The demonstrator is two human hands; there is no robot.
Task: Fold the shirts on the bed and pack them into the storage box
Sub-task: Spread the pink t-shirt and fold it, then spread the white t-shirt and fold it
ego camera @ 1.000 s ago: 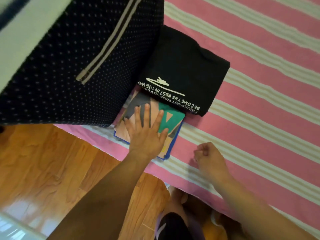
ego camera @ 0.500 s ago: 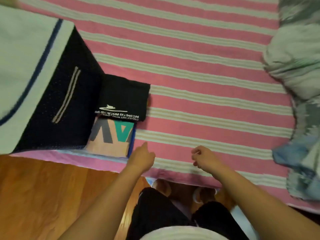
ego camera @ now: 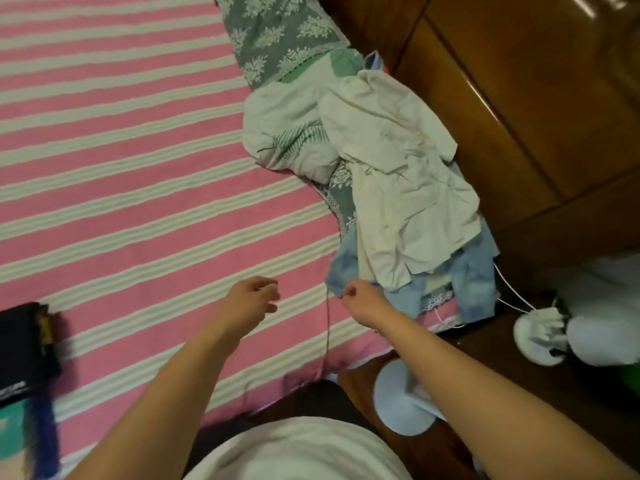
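A heap of unfolded shirts lies at the right edge of the pink striped bed [ego camera: 138, 188]. On top of the heap is a cream shirt [ego camera: 408, 188], and a light blue shirt [ego camera: 474, 282] lies beneath it. My right hand [ego camera: 362, 299] has curled fingers and pinches the near corner of the blue shirt. My left hand [ego camera: 251, 299] hovers over the sheet, loosely curled and holding nothing. At the far left edge lie a folded black shirt [ego camera: 20, 344] and a folded colourful shirt [ego camera: 17, 441]. The storage box is out of view.
A grey floral pillow [ego camera: 277, 36] and a white leaf-print cloth [ego camera: 287, 136] lie behind the heap. Dark wooden furniture [ego camera: 519, 116] borders the bed on the right. A white fan base [ego camera: 405, 400], a cable and a white gadget [ego camera: 540, 337] sit on the floor.
The view has swung right, away from the storage box and the folded shirts. My left hand left the colourful shirt, and my right hand reached the blue shirt's corner.
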